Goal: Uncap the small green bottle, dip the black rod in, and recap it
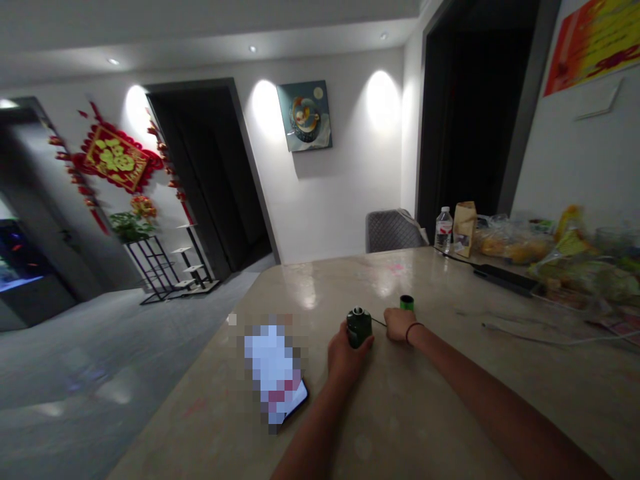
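Note:
A dark green thermos-like bottle (360, 329) stands upright on the table, its top uncapped with a silvery rim. My left hand (345, 353) is wrapped around it from the near left side. From near the bottle's neck a thin dark cord (379, 322) runs right to my right hand (399, 325), whose closed fingers meet its end. The fingertips are partly hidden. Just behind that hand stands a small bright green cup or cap (407, 303) with a dark open top; whether the hand touches it I cannot tell.
On the table (400, 427), a lit phone (275, 373), blurred out, lies left of my left forearm. A water bottle (443, 228), a paper bag (465, 228), plastic bags (520, 241), a black power strip (507, 279) and a white cable (555, 339) lie right. A grey chair (395, 231) stands beyond.

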Action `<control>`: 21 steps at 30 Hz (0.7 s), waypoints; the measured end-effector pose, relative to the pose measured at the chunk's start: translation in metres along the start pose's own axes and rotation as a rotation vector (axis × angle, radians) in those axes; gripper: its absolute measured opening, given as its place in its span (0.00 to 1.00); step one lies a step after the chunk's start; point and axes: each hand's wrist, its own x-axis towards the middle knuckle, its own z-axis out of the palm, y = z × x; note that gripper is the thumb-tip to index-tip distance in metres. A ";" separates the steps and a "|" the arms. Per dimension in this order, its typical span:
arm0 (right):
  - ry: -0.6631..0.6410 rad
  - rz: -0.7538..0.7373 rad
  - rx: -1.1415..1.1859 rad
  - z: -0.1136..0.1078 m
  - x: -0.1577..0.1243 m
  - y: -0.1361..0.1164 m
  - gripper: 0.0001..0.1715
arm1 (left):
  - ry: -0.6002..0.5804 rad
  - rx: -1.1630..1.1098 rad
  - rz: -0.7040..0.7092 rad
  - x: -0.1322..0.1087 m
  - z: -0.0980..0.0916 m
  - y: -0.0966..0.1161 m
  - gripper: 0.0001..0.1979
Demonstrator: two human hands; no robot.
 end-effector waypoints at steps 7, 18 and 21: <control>-0.005 0.016 0.019 -0.003 0.007 0.007 0.15 | 0.003 0.032 -0.001 0.000 0.000 0.000 0.29; 0.232 -0.112 0.513 -0.047 0.013 0.025 0.08 | -0.002 0.050 -0.020 0.000 0.000 0.000 0.30; 0.297 -0.121 0.811 -0.061 0.009 0.024 0.08 | 0.003 0.054 -0.010 0.001 0.002 -0.001 0.29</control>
